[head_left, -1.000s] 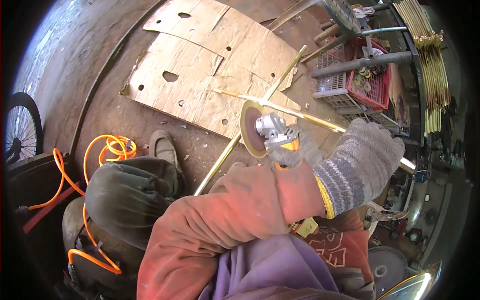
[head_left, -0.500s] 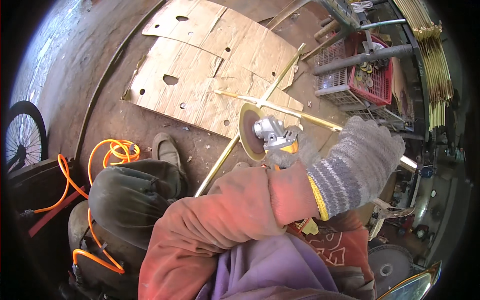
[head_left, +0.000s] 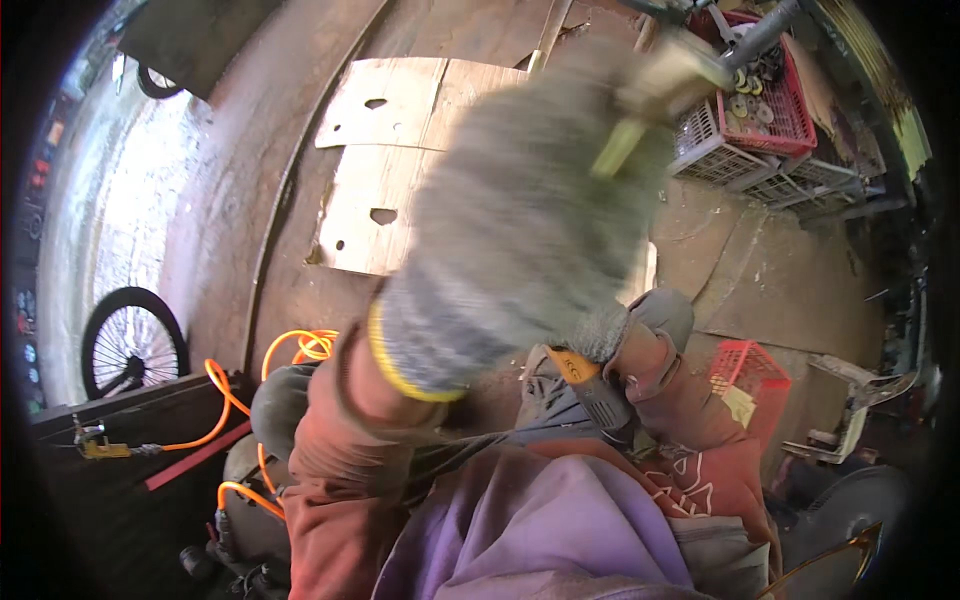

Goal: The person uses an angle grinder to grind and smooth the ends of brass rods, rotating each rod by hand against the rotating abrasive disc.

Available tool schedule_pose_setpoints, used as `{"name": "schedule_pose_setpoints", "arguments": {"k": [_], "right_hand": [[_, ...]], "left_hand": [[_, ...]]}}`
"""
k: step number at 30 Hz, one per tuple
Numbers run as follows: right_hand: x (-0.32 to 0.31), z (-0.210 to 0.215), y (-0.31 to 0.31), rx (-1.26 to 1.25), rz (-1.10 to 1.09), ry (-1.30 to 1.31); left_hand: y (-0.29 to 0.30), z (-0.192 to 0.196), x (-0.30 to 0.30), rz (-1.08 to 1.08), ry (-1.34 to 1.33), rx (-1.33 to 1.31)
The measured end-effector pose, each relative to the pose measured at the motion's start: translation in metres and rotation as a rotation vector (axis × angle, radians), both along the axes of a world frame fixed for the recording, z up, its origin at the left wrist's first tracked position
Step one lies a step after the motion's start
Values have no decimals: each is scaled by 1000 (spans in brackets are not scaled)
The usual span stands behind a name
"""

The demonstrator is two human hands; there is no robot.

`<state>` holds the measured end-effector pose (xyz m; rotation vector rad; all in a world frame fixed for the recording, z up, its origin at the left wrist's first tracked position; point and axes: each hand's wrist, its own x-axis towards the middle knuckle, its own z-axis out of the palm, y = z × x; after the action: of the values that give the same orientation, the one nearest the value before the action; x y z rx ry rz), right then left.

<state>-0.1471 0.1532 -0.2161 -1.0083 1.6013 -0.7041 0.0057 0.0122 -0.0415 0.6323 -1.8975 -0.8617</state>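
Note:
My left hand (head_left: pixel 530 210), in a grey knitted glove, is raised close to the camera and smeared by motion. A short length of brass-coloured rod (head_left: pixel 620 148) juts out by its fingers, which look closed round it. Lower down, my right hand (head_left: pixel 602 332), also gloved in grey, grips an angle grinder (head_left: pixel 598 400) with a yellow and dark body, held over my lap. The grinder's disc is hidden from view. Beyond the left hand, a holed cardboard sheet (head_left: pixel 365 185) lies on the floor, partly covered by the glove.
Grey crates (head_left: pixel 720 160) and a red crate (head_left: pixel 790 125) holding discs stand at the far right, near a bundle of brass-coloured rods (head_left: pixel 910 140). A red basket (head_left: pixel 755 385) sits at right. An orange hose (head_left: pixel 215 440) curls at left beside a bicycle wheel (head_left: pixel 135 340).
My left hand has swung from the right up across the middle. The crossed rods have gone from over the cardboard. The grinder has come down toward my lap, and the view has shifted.

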Motion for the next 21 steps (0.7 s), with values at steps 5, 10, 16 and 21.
{"name": "schedule_pose_setpoints", "arguments": {"k": [5, 10, 16, 21], "right_hand": [[5, -15, -28, -3, -98, -111], [12, -7, -40, -42, -114, -263], [4, -17, -50, -65, -81, -209], [3, -21, -46, 1, -131, -245]], "left_hand": [[-17, 11, 35, 39, 31, 120], [-24, 1, 36, 4, 104, 166], [-27, -2, 36, -42, 125, 180], [-27, 0, 40, 58, 149, 196]]}}
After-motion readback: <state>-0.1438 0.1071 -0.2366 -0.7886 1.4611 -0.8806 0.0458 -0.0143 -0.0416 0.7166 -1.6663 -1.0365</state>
